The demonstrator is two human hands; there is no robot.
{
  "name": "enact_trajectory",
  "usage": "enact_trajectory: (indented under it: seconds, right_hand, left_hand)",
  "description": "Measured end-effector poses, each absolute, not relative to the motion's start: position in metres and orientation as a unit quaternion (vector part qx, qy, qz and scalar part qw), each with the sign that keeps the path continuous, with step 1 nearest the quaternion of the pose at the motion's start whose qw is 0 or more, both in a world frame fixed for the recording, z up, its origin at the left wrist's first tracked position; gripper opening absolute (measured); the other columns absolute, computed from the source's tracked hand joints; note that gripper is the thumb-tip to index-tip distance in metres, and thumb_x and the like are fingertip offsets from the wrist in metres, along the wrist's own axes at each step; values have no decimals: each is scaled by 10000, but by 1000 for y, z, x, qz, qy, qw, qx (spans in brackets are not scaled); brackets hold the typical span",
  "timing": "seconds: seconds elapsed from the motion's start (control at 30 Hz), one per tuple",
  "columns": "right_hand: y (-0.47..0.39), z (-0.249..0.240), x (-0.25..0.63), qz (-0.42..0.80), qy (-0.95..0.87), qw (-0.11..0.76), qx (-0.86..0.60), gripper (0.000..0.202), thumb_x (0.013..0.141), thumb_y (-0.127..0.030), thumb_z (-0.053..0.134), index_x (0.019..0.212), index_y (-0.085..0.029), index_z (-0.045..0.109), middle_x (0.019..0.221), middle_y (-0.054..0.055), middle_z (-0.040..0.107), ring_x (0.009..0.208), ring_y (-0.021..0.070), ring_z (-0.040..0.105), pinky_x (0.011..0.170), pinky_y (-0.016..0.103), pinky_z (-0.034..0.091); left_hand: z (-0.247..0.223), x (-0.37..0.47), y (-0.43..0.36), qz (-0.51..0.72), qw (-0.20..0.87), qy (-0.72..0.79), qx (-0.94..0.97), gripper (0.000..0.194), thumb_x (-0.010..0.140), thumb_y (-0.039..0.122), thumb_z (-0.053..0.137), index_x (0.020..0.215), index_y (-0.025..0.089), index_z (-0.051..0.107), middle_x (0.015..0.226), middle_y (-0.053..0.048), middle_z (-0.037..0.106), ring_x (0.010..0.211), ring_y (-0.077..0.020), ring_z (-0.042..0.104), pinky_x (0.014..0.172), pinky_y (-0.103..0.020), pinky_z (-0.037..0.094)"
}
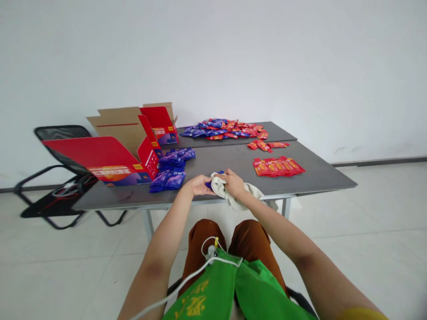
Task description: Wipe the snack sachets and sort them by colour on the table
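Near the table's front edge, my left hand (200, 185) grips the left side of a blue packet (209, 184). My right hand (233, 183) is closed on a whitish cloth (219, 186), which lies against the packet and hangs down past the table edge. Much of the packet is hidden by the cloth and fingers. Left of my hands lie stacks of blue packets (168, 180). To the right is a row of red packets (278, 166), with a few loose red packets (262, 145) behind it.
Open red cardboard boxes (120, 173) stand at the left of the grey table (216, 158). A mixed heap of blue and red packets (223, 129) lies at the back. A black folding chair (63, 195) stands left of the table. A white cable (180, 284) crosses my lap.
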State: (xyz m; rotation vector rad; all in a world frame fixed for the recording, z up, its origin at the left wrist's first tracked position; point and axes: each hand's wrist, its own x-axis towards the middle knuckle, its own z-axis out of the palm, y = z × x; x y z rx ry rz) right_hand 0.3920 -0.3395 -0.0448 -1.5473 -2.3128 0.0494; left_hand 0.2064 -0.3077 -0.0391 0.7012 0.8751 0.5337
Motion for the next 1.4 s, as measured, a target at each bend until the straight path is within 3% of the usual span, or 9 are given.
enact_trajectory:
  seconds: [0.2,0.37,0.53,0.67,0.9,1.03,1.17,1.33,1.4]
  right_hand:
    - [-289,-27,405,7,-766,89,-636,454,936,-202,362,1283,-417,562,1130,62,557,996,182,552,795,255,428]
    - [-280,-17,422,15,-714,148,-684,516,876,-106,387,1262,-380,592,1096,61,571,991,177,565,813,267,425]
    - [-296,-19,410,31,-839,211,-500,649,784,-33,440,1304,-406,545,1110,17,548,1017,144,540,837,211,403]
    - [-302,-25,388,29,-897,135,-420,617,825,-91,465,1336,-436,497,1150,25,537,1043,167,526,857,232,411]
    - [-249,-9,386,-16,-848,-1,-530,486,906,-208,409,1323,-435,515,1149,78,598,970,222,616,778,294,465]
    - [-247,7,394,86,-871,33,-483,535,834,-135,471,1293,-395,561,1169,45,641,969,191,638,784,241,459]
    - [-276,-3,385,124,-907,105,-389,575,807,-112,476,1305,-391,549,1154,-4,664,1000,161,630,821,216,453]
    - [-279,-4,376,47,-828,47,-556,407,831,-193,530,1175,-365,661,1115,62,687,966,216,657,795,284,488]
    - [-265,6,385,50,-806,31,-590,322,828,-213,553,1097,-282,717,1062,117,701,965,251,659,806,314,493]
  left_hand:
    - [-54,200,-309,239,850,325,338,391,810,116,526,1191,26,550,1020,-207,685,1021,-308,651,984,-495,430]
    - [-62,188,-303,275,871,242,327,367,801,93,543,1142,-40,570,1077,-262,655,1140,-318,586,1051,-467,372]
    - [-68,183,-285,287,876,214,323,345,769,84,574,1099,-9,608,1003,-244,685,1085,-348,614,1024,-529,372]
    - [-71,187,-283,295,871,216,327,371,715,14,570,1079,58,628,965,-178,710,1048,-340,634,994,-585,371]
    - [-63,184,-290,258,886,177,342,340,792,95,601,1125,27,607,1175,-263,618,1193,-424,514,990,-698,266]
    - [-65,185,-291,298,874,181,339,319,784,84,588,1101,61,620,1115,-212,660,1179,-394,537,1000,-690,282]
    - [-68,190,-294,361,837,264,316,271,747,15,575,999,96,633,947,-131,707,1032,-302,642,1021,-607,359]
    - [-57,198,-304,367,832,267,320,288,776,30,570,1062,59,598,1014,-164,681,1074,-296,623,1050,-572,355]
    - [-52,198,-309,368,815,288,341,300,772,29,575,1072,18,595,1009,-185,679,1082,-300,618,1053,-553,362]
